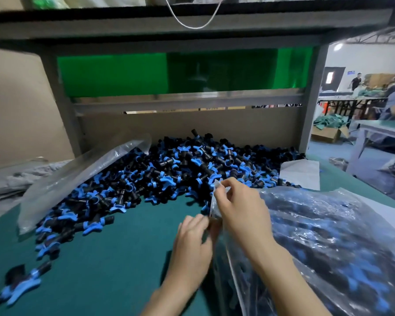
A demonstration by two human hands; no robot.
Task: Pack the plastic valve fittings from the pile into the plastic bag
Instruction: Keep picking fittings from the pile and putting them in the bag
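A big pile of black valve fittings with blue handles (pixel 187 169) covers the back of the green table (pixel 114 258). A clear plastic bag (pixel 328 242), filled with several fittings, lies at the right front. My right hand (pixel 240 208) pinches the upper edge of the bag's mouth. My left hand (pixel 193 240) is just left of it, fingers at the lower edge of the same opening; its grip is blurred. Loose fittings (pixel 21 283) lie at the front left.
Another clear bag (pixel 78 176) lies slanted across the pile's left side. A white sheet (pixel 301 174) rests at the right rear. A grey frame with a green panel (pixel 169 74) and a cardboard wall stand behind. People work at tables far right.
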